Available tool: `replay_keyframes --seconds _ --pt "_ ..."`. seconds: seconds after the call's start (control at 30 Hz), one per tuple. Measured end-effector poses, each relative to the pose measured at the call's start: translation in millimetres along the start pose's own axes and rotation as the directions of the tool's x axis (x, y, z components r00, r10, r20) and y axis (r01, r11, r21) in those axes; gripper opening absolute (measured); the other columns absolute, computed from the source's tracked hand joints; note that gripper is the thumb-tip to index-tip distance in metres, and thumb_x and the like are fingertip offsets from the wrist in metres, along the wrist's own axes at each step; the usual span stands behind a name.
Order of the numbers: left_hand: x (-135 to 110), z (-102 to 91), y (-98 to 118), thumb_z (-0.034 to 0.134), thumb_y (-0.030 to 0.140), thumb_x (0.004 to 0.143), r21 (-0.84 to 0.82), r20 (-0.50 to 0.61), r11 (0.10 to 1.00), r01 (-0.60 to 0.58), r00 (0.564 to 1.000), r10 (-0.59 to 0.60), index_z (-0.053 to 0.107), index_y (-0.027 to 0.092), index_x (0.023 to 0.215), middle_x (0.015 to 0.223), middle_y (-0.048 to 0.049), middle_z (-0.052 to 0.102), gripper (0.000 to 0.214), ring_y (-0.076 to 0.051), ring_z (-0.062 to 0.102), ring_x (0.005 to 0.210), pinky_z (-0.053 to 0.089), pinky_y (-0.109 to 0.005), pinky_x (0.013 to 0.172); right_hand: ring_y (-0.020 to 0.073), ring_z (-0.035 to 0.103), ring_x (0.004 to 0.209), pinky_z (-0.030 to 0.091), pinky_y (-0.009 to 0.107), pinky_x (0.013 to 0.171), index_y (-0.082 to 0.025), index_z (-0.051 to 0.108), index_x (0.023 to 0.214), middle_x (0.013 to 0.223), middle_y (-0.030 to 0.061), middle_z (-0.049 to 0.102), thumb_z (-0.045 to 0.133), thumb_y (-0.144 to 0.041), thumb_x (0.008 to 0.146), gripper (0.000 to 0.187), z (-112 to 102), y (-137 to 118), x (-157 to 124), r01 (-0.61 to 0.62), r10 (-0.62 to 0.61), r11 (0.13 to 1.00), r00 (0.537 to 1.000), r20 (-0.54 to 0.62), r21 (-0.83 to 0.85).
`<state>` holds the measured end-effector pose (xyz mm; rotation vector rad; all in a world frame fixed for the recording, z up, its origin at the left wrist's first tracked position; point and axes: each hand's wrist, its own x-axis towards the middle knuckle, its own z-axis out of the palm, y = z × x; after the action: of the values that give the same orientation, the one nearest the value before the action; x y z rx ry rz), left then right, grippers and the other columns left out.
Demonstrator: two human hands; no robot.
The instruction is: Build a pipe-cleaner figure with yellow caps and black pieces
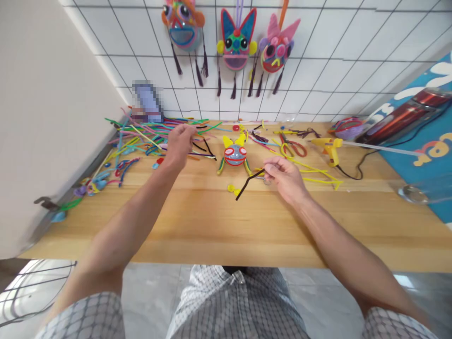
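Observation:
My right hand (285, 179) pinches one end of a bent black pipe cleaner (250, 180), whose free end slants down to the left above the wood. Over the pile of coloured pipe cleaners (155, 134), my left hand (181, 145) has its fingers closed. A short black piece (202, 126) shows beside its fingertips; whether it is held I cannot tell. Between the hands stands a small figure (235, 155) with a clear round body, red-ringed eyes, yellow ears and green-yellow legs. Two yellow pieces (231, 188) lie in front of it. More black pipe cleaners (209, 149) lie right of my left hand.
Orange-handled scissors (300, 149), yellow pipe cleaners (323, 181) and a yellow glue gun (328, 149) with its cord lie at right. A red flask (399, 117) is behind. Three masks (236, 44) hang on the white grid wall. Scraps (97, 182) line the left edge.

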<state>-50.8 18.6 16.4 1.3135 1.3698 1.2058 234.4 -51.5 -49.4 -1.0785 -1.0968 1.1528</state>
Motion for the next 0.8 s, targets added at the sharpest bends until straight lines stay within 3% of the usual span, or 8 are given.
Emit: replay_keyframes --seconds 0.07,0.13,0.23,0.27,0.37,0.47,0.63,0.8 --pt "-34 14.2 -2 0.050 0.030 0.104 -0.016 0.115 0.993 0.116 0.987 -0.114 0.055 0.016 0.079 0.056 0.0063 0.040 0.029 -0.007 0.030 0.048 0.016 -0.027 0.049 0.0095 0.061 0.057 0.051 0.023 0.055 -0.022 0.074 0.089 0.068 -0.0041 0.065 0.090 -0.040 0.072 0.030 3 -2 -3 0.102 -0.102 0.995 0.993 -0.054 0.006" --pt "-71 33.7 -7 0.058 0.039 0.099 0.007 0.291 0.966 0.258 0.924 -0.249 0.064 0.014 0.073 0.054 0.0029 0.047 0.036 -0.008 0.033 0.042 0.016 -0.027 0.044 0.0099 0.063 0.059 0.053 0.024 0.058 -0.022 0.073 0.091 0.071 -0.0040 0.066 0.088 -0.038 0.075 0.027 6 -6 -8 0.199 -0.197 0.980 0.976 -0.091 0.006" --pt "-110 59.6 -14 0.068 0.053 0.092 -0.078 0.576 0.804 0.589 0.685 -0.446 0.074 0.011 0.093 0.062 0.0011 0.058 0.042 -0.005 0.032 0.038 0.016 -0.024 0.040 0.0105 0.064 0.060 0.055 0.025 0.060 -0.022 0.072 0.092 0.074 -0.0032 0.068 0.085 -0.038 0.079 0.024 10 -12 -17 0.280 -0.279 0.960 0.957 -0.082 -0.005" --pt "-116 65.2 -16 0.073 0.053 0.089 -0.149 0.599 0.756 0.637 0.667 -0.443 0.075 0.011 0.096 0.066 0.0013 0.060 0.042 -0.004 0.031 0.038 0.017 -0.022 0.039 0.0107 0.065 0.059 0.055 0.026 0.060 -0.022 0.072 0.092 0.075 -0.0028 0.069 0.085 -0.038 0.079 0.024 12 -14 -20 0.294 -0.294 0.956 0.954 -0.066 -0.005" --pt "-115 72.1 -18 0.087 0.046 0.079 -0.397 0.565 0.656 0.642 0.734 -0.377 0.073 0.012 0.097 0.069 0.0049 0.060 0.041 0.000 0.031 0.040 0.019 -0.017 0.039 0.0112 0.065 0.059 0.055 0.027 0.059 -0.022 0.071 0.093 0.078 -0.0014 0.072 0.087 -0.040 0.079 0.027 16 -18 -26 0.313 -0.313 0.950 0.950 -0.005 0.019" --pt "-110 71.1 -21 0.093 0.038 0.072 -0.513 0.516 0.652 0.558 0.808 -0.285 0.071 0.013 0.095 0.069 0.0074 0.059 0.041 0.001 0.034 0.041 0.023 -0.015 0.041 0.0112 0.064 0.058 0.055 0.027 0.058 -0.023 0.071 0.096 0.079 -0.0014 0.073 0.090 -0.044 0.075 0.035 17 -17 -25 0.263 -0.268 0.960 0.963 0.044 0.093" --pt "-113 75.7 -34 0.090 0.054 0.072 -0.392 0.499 0.836 0.385 0.852 -0.158 0.067 0.013 0.091 0.071 0.0016 0.069 0.051 -0.002 0.040 0.040 0.024 -0.018 0.039 0.0101 0.062 0.057 0.053 0.024 0.056 -0.021 0.071 0.087 0.074 -0.0017 0.071 0.096 -0.054 0.063 0.048 17 -8 -17 -0.020 -0.002 0.979 0.994 0.112 0.202" --pt "-111 81.5 -49 0.078 0.067 0.078 -0.234 0.546 0.946 0.225 0.835 -0.063 0.061 0.015 0.090 0.071 -0.0017 0.071 0.056 -0.005 0.041 0.040 0.026 -0.021 0.039 0.0087 0.057 0.052 0.048 0.023 0.052 -0.019 0.070 0.079 0.066 -0.0029 0.067 0.098 -0.057 0.059 0.051 19 -1 -17 -0.176 0.146 0.972 0.972 0.184 0.158"
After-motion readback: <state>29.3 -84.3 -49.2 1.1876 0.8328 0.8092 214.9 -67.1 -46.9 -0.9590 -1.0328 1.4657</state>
